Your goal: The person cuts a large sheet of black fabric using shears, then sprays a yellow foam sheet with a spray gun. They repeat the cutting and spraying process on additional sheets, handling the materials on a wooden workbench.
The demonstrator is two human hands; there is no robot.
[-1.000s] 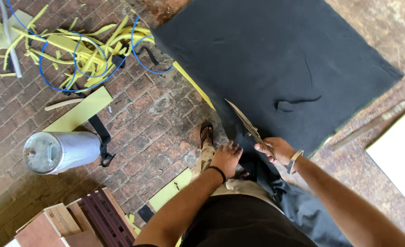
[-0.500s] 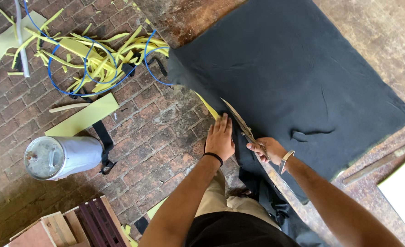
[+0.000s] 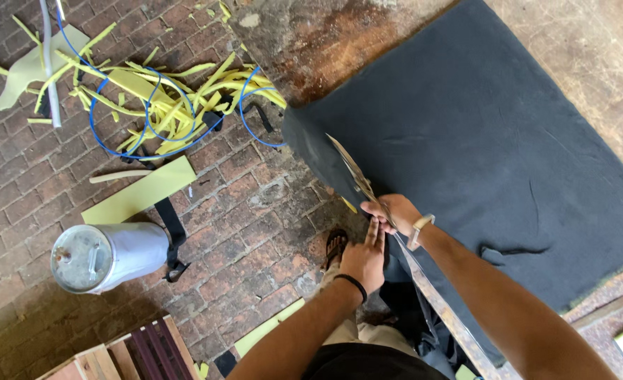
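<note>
The black cloth [image 3: 480, 176] lies over the bench, its near edge hanging off. Your right hand [image 3: 394, 213] grips shears [image 3: 354, 176], blades open at that edge; your left hand [image 3: 365, 259] lies flat just beside. The cut looks barely begun; most cloth remains whole.

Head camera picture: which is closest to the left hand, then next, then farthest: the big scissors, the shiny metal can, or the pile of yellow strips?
From the left hand:
1. Large metal scissors, just above it, held by the right hand at the black cloth's edge.
2. Silver metal can, lying on the brick floor to the left.
3. Pile of yellow strips, far up-left, tangled with blue wire.
</note>
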